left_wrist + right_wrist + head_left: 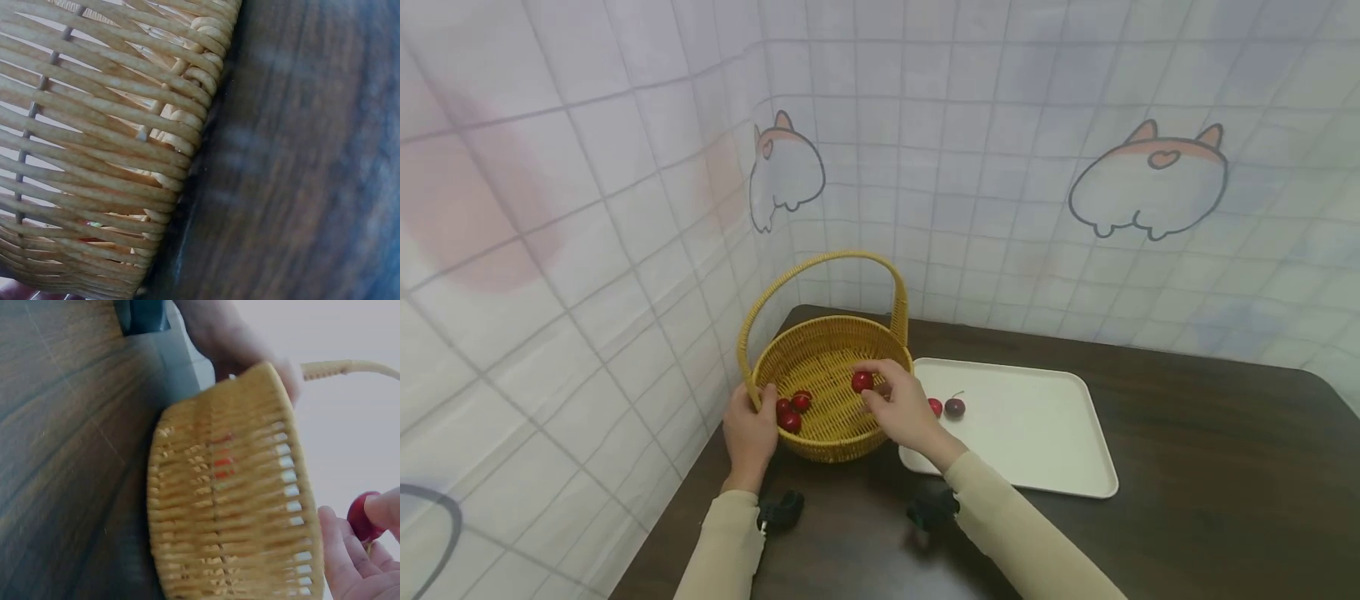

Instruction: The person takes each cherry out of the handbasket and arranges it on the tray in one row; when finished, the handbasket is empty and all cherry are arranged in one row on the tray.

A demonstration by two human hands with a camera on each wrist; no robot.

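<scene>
A yellow wicker basket (pixel 827 450) with a tall arched handle stands on the dark table. My left hand (pixel 751 435) grips its left rim beside the handle's foot, thumb on the inside. Over the basket's right part, my right hand (pixel 901 406) pinches a dark red cherry (pixel 862 382) between thumb and fingers; the right wrist view also shows this cherry (pixel 362 519), just past the rim. Several red cherries (pixel 789 422) lie inside at the left. The left wrist view has the basket's woven wall (pixel 94 125) close up, with the left hand mostly out of sight.
Right of the basket lies a white rectangular tray (pixel 1030 433). At its left end are a dark cherry (pixel 955 407) with a stem and a brighter red cherry (pixel 935 407), partly hidden by my right hand. A patterned cloth (pixel 985 183) hangs behind the table (pixel 1210 450).
</scene>
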